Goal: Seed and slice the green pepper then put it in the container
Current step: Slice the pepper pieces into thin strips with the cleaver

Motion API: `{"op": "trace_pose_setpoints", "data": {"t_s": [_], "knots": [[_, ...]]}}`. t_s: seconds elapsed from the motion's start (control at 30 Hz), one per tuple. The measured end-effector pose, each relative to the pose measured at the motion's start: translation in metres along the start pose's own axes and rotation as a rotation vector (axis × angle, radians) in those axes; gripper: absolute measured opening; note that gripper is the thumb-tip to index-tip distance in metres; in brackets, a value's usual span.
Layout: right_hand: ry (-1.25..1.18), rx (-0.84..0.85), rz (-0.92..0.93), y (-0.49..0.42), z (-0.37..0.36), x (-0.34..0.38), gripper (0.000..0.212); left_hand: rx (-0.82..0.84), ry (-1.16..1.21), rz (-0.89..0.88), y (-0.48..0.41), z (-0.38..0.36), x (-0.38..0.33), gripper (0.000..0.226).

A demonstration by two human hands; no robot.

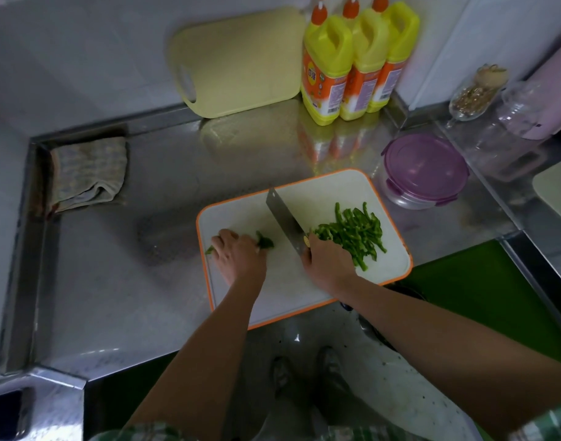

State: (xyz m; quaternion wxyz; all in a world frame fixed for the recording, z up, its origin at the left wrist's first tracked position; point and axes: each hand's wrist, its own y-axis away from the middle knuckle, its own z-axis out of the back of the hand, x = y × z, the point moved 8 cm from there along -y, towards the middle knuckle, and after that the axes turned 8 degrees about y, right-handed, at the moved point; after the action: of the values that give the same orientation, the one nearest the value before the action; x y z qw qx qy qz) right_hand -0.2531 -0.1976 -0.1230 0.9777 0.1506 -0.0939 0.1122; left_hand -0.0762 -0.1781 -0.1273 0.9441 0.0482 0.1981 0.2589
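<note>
Cleaver (285, 221) handle is gripped by R hand (326, 262), blade tilted over bare board (282, 281) btwn both hands. Pepper piece (265, 242) is pinned under curled L hand (237, 254), near board's L edge. Cut strips (355, 233) are piled just R of knife grip (lidded container (425, 173) sits off board's far-R corner).

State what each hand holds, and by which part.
The right hand grips the cleaver by its handle, at the blade's base. The left hand holds the uncut pepper piece down on the cutting board, covering its middle.
</note>
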Motion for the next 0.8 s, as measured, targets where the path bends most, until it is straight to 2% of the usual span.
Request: {"op": "trace_pose_setpoints", "data": {"t_s": [0.1,0.23,0.37,0.53,0.8], "knots": [[-0.022,0.001,-0.004,-0.001,-0.001,-0.001,0.022,0.057,0.020,-0.069,0.009,-0.011,-0.018,0.033],[-0.057,0.011,-0.010,0.000,-0.001,-0.002,0.019,0.031,0.109,-0.098,0.011,-0.008,-0.020,0.027],[-0.083,0.019,-0.013,0.003,-0.002,-0.006,0.019,0.107,0.122,-0.215,0.007,-0.016,-0.029,0.050],[-0.135,0.042,-0.029,0.010,-0.008,-0.016,0.022,0.182,0.018,-0.199,0.016,-0.032,-0.030,0.030],[-0.216,0.003,0.025,0.012,-0.006,-0.020,0.023,0.228,0.207,-0.210,0.027,-0.035,-0.038,0.027]]}}
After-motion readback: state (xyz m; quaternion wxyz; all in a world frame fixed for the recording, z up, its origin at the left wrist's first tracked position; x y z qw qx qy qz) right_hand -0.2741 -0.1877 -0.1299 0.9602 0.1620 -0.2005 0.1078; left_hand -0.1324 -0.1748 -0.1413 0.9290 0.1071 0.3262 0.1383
